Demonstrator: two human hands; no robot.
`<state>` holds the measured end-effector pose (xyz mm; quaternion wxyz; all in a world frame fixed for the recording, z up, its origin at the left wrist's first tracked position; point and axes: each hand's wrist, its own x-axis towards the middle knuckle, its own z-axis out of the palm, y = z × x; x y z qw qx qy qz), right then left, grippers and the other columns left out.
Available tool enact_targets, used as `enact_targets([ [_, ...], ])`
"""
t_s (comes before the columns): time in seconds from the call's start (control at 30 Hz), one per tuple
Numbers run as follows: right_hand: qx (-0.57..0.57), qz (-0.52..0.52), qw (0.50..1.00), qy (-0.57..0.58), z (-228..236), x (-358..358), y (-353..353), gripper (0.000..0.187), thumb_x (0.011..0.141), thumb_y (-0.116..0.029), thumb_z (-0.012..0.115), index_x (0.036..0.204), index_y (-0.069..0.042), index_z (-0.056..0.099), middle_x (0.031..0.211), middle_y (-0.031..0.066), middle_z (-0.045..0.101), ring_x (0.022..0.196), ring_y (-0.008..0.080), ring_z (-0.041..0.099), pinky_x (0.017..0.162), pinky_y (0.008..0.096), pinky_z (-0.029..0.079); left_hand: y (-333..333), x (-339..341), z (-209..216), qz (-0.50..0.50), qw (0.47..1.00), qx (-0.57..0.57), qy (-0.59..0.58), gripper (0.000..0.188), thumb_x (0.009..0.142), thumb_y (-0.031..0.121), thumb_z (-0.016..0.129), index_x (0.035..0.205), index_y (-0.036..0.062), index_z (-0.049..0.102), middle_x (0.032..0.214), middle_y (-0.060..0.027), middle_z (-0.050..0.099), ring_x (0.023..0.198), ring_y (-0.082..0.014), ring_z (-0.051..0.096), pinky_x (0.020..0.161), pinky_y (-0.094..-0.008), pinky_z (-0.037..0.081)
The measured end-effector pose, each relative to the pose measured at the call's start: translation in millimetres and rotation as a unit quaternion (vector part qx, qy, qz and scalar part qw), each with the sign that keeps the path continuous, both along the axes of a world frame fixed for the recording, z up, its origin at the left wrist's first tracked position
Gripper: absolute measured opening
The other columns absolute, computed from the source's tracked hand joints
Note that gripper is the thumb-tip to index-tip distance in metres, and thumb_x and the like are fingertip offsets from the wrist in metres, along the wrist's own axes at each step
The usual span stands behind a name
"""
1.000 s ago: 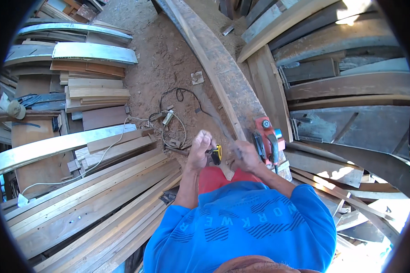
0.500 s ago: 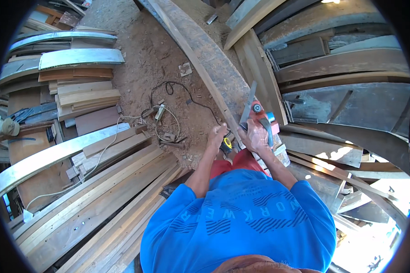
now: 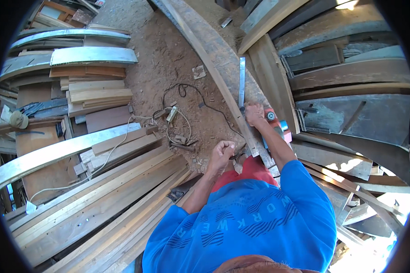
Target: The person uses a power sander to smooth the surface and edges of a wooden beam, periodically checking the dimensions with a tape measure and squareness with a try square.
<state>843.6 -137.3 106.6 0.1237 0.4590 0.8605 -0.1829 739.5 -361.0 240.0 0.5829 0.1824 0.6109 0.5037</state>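
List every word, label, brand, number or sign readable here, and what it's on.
Blue shirt: large curved lettering with striped patches; wording not copied.
Cap: faint marks, too small to read.
Metal blade: any markings too small to read.

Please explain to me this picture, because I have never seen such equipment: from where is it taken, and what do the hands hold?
There is no machine arm here, only a person's two bare hands. The view comes from a wide fisheye camera on the person's head, looking down, so straight edges bend and the rim is dark. The right hand appears to hold the near end of a metal square, whose blade lies over a long worn bench. A wood strip runs along the bench's left side. Near the right forearm is a partly hidden red power tool. The left hand is curled; whether its fingers hold anything is unclear.
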Motion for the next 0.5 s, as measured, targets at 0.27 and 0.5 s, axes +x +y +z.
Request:
enact_targets([
  [0.27,-0.317,-0.190,0.840,0.396,88,62,-103,0.039,0.096,-0.033,0.063,0.121,-0.003,0.061,0.110,0.0171,0.071,0.105,0.0339,0.068,0.090,0.0436,0.054,16,34,56,-0.039,0.987,0.156,0.019,0.022,0.096,0.009,0.059,0.116,0.0000,0.060,0.090,-0.0008,0.063,0.082,-0.0054,0.059,0.075,-0.0247,0.050],
  [0.5,-0.571,-0.234,0.595,0.516,103,94,-140,0.038,0.094,-0.024,0.067,0.126,-0.003,0.058,0.111,0.0072,0.067,0.098,0.0210,0.065,0.086,0.0341,0.053,13,82,65,-0.188,0.940,0.257,0.122,0.023,0.092,0.012,0.063,0.111,-0.0004,0.063,0.087,-0.0050,0.065,0.075,-0.0094,0.060,0.067,-0.0279,0.050],
])
